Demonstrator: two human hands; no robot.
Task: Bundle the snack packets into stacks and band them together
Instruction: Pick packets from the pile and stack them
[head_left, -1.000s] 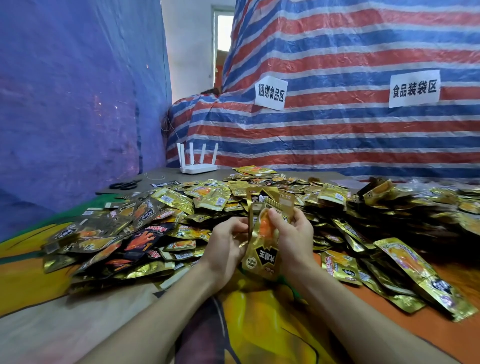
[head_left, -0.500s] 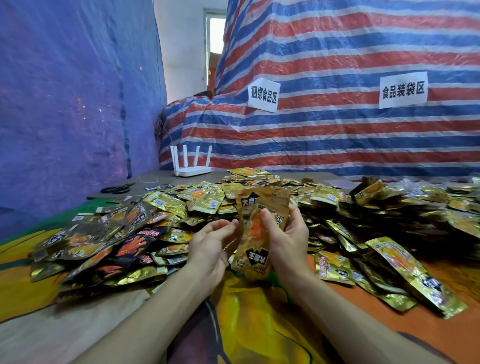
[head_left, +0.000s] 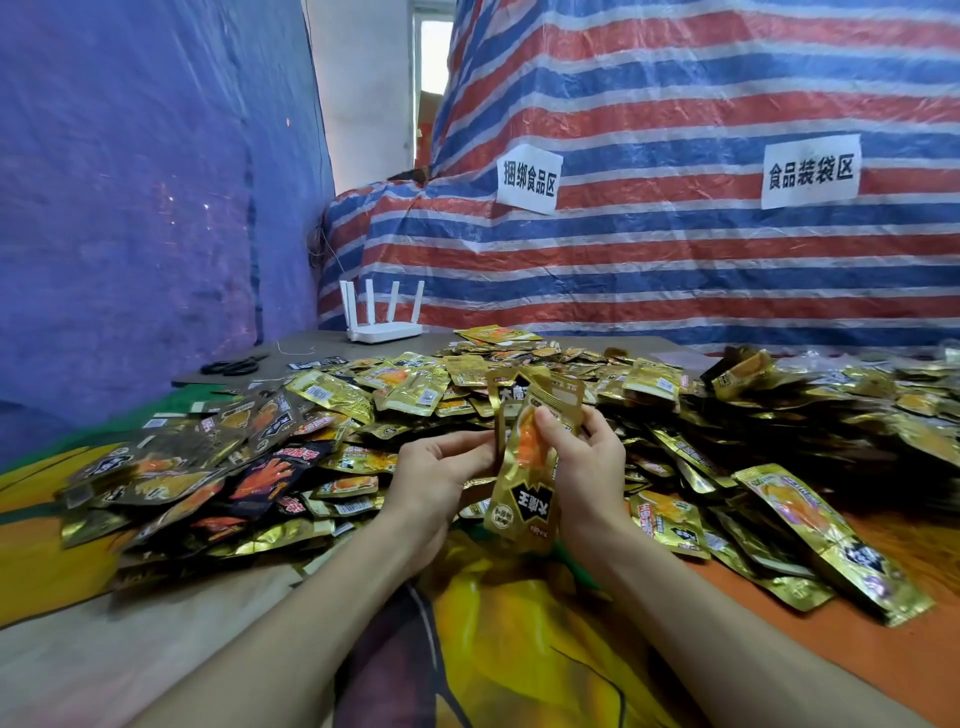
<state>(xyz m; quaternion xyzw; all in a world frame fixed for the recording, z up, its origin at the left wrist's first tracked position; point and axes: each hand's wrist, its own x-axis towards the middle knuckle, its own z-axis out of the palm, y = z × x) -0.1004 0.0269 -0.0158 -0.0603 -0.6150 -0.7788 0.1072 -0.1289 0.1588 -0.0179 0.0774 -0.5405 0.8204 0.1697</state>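
The right hand (head_left: 587, 467) was clamped on a small stack of packets (head_left: 522, 499), its fingers wrapped behind the stack and its thumb pressed on the front of the nearest gold packet. The stack stood nearly upright, printed side toward the camera, with its lower end hanging below the hand and a second packet's top showing behind at twelve o'clock. The left hand (head_left: 441, 483) was half closed, and its thumb and fingertips pinched the stack's left edge, so the stack sat between the two hands, at three o'clock of the left and nine o'clock of the right. Both hands were held just above the bench (head_left: 857, 670), which was covered in orange and yellow cloth.

A loose pile of packets (head_left: 363, 415) spread over the bench from nine o'clock round through twelve to three o'clock of the hands, mostly gold, some black and red on the left. Beyond the pile at eleven o'clock stood a white router (head_left: 384, 322), and scissors (head_left: 234, 366) lay at ten o'clock. A striped tarp (head_left: 675, 270) with two paper signs (head_left: 529, 179) hung behind.
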